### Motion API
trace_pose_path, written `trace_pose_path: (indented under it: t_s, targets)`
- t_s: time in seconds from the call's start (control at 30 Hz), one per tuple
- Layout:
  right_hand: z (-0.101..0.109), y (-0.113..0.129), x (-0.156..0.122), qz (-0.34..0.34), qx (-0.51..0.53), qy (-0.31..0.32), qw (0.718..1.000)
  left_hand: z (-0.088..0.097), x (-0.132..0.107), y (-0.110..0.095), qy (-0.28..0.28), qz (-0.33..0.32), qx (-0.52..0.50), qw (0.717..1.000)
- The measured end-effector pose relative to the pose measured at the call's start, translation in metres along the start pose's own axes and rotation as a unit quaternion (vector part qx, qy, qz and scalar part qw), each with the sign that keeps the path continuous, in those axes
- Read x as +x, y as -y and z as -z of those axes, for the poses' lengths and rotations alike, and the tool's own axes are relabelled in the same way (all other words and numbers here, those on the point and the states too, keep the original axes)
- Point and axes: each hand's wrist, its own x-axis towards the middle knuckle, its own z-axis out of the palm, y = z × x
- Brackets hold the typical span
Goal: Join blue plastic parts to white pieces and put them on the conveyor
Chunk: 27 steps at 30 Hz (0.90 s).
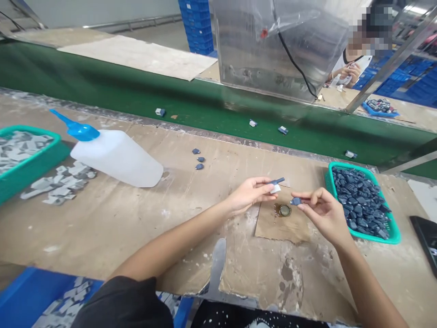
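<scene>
Along the tabletop [136, 228], at nine o'clock from the hands, sat a green basket [30, 175] heaped with grey-and-white pieces, with loose pieces [58, 184] just beside it. Next lay a white bottle [116, 159] on its side, its blue nozzle [80, 130] pointing away, and at eleven o'clock three small blue parts [198, 159] lay close together.

At the centre, a cardboard sheet [273, 223] carried a bottle cap [282, 210] in a brownish smear. Above it, the left hand [251, 193] had its fingers clamped on a blue part [276, 185] with a white piece, while the right hand [324, 214] pinched a second, darker part [296, 201]. The two parts were near each other but apart, and this step looked like close handwork over the cap. With both hands occupied, any fresh reach appeared to call for freeing one. At two o'clock, a second green basket [372, 235] was piled with dark blue parts.
</scene>
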Motion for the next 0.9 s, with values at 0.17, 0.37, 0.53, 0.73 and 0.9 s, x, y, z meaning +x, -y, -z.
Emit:
trace_pose_path:
  t_s: [0.17,0.37,0.53,0.73,0.9]
  targets:
    - [-0.011,0.009,0.006,-0.067,0.183,-0.050,0.980,-0.010,-0.007,0.001,-0.001,0.004,0.055,0.998]
    - [-0.023,0.013,0.005,-0.067,0.204,-0.061,0.975,-0.014,-0.012,0.003,0.004,-0.034,0.128,0.991]
    - [-0.028,0.017,0.002,-0.062,0.170,-0.073,0.981,-0.014,-0.012,0.010,0.000,-0.055,0.150,0.987]
    - [-0.022,0.012,-0.007,-0.073,0.179,-0.047,0.980,-0.015,-0.018,0.016,0.024,-0.071,0.141,0.987]
    - [-0.015,0.012,-0.015,-0.099,0.273,0.018,0.957,-0.023,-0.029,0.019,0.055,-0.047,0.124,0.990]
